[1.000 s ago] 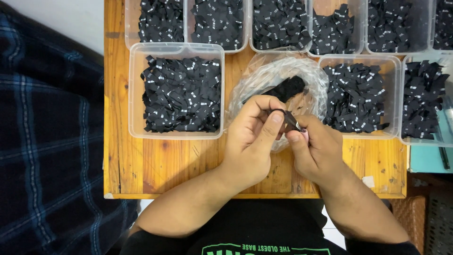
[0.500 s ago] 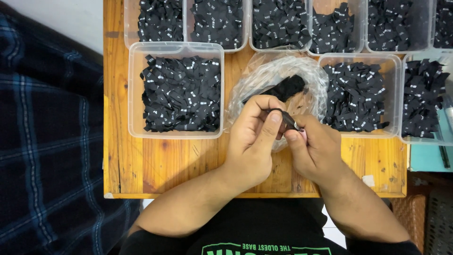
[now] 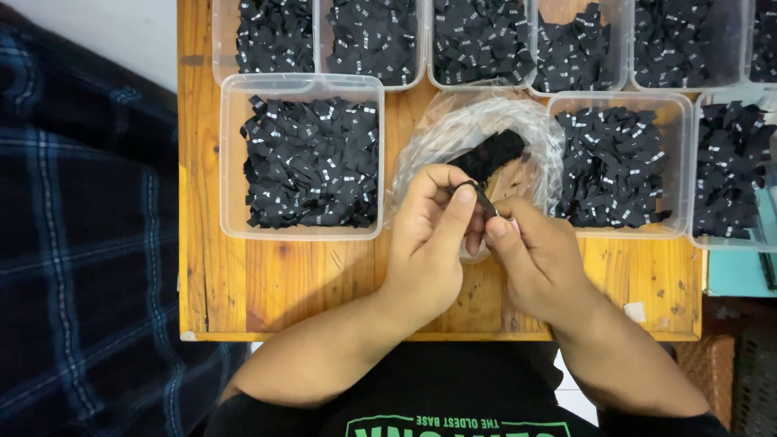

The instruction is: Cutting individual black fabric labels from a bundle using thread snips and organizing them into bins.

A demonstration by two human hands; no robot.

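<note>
At the far left, a dark blue plaid cloth (image 3: 81,243) fills the space beside the wooden desk (image 3: 283,291). On the desk, nearest that edge, stands a clear plastic tub (image 3: 231,162) packed with small black fabric tags bearing white marks. Behind it, along the back of the desk, runs a row of similar tubs (image 3: 388,81), each filled with the same kind of black tags.

Toward the middle lies a crumpled clear plastic bag (image 3: 441,133), open, with a clump of black tags (image 3: 490,154) sitting inside it. Just in front of the bag, the left hand (image 3: 429,235) is curled, its thumb and forefinger pinched on one end of a small black tag (image 3: 479,197). The right hand (image 3: 542,255) meets it from the other side, its thumb and forefinger closed on the lower end of the same tag, so the piece is held between both hands above the near lip of the bag. The remaining fingers of both hands are folded loosely inward and touch one another.

To the right of the bag stands another clear tub (image 3: 684,162) of black tags, and beyond it one more at the picture's edge (image 3: 704,235). A teal surface (image 3: 732,271) shows past the right end of the desk.
</note>
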